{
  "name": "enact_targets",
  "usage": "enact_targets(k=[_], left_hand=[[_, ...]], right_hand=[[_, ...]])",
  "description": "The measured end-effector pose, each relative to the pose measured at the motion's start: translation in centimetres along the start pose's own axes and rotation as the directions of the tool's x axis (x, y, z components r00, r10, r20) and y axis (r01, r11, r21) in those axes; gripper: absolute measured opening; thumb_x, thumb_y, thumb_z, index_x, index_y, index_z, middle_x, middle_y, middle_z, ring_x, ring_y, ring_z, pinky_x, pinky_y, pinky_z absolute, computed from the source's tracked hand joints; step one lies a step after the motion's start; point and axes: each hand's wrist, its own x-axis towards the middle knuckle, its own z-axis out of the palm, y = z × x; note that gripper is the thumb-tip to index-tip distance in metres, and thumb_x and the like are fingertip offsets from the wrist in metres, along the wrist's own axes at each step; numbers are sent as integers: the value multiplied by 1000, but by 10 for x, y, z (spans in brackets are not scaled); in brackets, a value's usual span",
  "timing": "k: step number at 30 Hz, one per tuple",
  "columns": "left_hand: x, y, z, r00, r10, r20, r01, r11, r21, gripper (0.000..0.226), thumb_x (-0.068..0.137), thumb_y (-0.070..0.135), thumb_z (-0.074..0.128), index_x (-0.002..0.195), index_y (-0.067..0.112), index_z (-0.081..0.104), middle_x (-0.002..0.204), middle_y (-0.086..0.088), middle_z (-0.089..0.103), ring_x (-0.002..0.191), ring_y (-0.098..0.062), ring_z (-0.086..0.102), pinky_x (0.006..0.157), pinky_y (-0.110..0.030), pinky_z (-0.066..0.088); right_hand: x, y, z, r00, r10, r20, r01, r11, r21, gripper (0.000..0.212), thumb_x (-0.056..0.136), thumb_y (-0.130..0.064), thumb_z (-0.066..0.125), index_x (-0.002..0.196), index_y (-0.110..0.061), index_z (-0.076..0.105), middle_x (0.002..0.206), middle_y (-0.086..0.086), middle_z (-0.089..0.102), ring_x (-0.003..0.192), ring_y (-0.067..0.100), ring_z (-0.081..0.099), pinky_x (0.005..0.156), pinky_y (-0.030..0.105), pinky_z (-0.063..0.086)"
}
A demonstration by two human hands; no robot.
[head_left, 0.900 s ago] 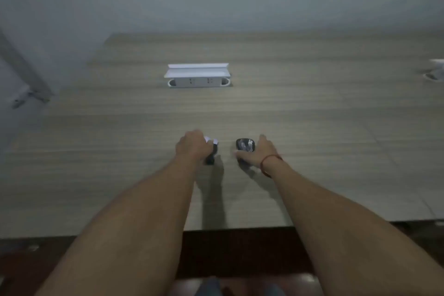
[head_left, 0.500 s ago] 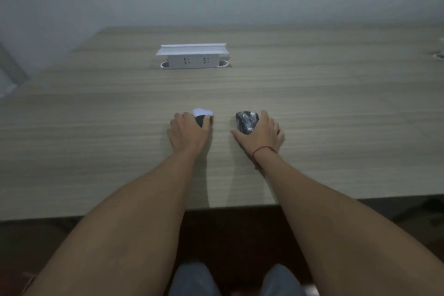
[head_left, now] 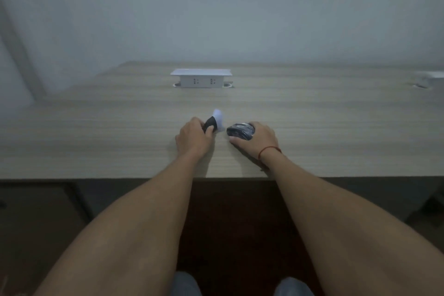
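My left hand [head_left: 194, 136] grips a small dark object [head_left: 210, 124] with a white part [head_left: 219, 116] sticking up at its far end; it is tilted and held just above the wooden table [head_left: 312, 127]. What the object is stays unclear in the dim light. To its right, my right hand [head_left: 258, 140] curls round a dark computer mouse [head_left: 241, 131] that rests on the table, the thumb against its near side. A red string circles that wrist. The two objects are a short gap apart.
A white pop-up socket box [head_left: 201, 78] stands at the table's middle far side. Another white fitting [head_left: 426, 79] shows at the far right edge. The table's front edge runs just under my forearms. A pale wall rises behind.
The left hand has tipped its dark and white object up, so the white end points away. The right hand stays on the mouse. The camera has tilted up.
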Motion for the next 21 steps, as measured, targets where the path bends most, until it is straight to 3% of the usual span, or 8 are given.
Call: enact_targets(k=[3,6,10,14,18,21], left_hand=[[3,1,-11,999,-26,-43,16,978,-209,27,90,33,61,103,9,59,106,-11,65,95,-28,59,76,-32,45],[14,6,-18,997,-4,-78,-17,961,-276,32,90,32,63,98,1,64,99,-17,65,93,-30,61,71,-30,41],[22,25,-17,999,20,-42,-33,937,-348,38,93,36,57,108,0,61,110,-17,62,98,-27,59,80,-32,47],[24,42,-6,994,109,18,-99,956,-277,40,97,31,51,114,-4,53,115,-21,60,102,-31,57,76,-28,39],[25,35,6,997,71,23,-66,981,-185,40,98,28,49,117,-7,49,120,-27,56,109,-40,55,84,-38,44],[25,31,5,997,65,-28,-70,976,-206,40,98,29,49,115,-7,50,118,-26,57,107,-38,55,80,-35,40]], right_hand=[[0,-4,1,1000,10,15,-10,1000,-4,77,58,-71,71,119,-26,55,118,0,63,111,24,57,99,42,44],[5,-6,2,999,-10,30,11,999,-35,70,66,-65,71,122,-28,53,118,-2,60,114,23,54,101,38,37],[13,-6,5,997,-58,57,59,998,-5,65,64,-63,72,118,-31,55,113,-4,63,109,21,56,100,42,41],[20,-6,8,994,-76,81,74,997,18,59,64,-61,71,113,-32,56,101,-7,64,100,20,60,100,45,43],[23,-3,10,994,-77,77,73,996,50,54,64,-62,71,108,-32,58,101,-5,67,98,20,61,99,45,44],[24,-3,12,994,-80,73,77,996,51,58,62,-65,70,109,-33,59,103,-6,67,100,20,61,98,45,45]])
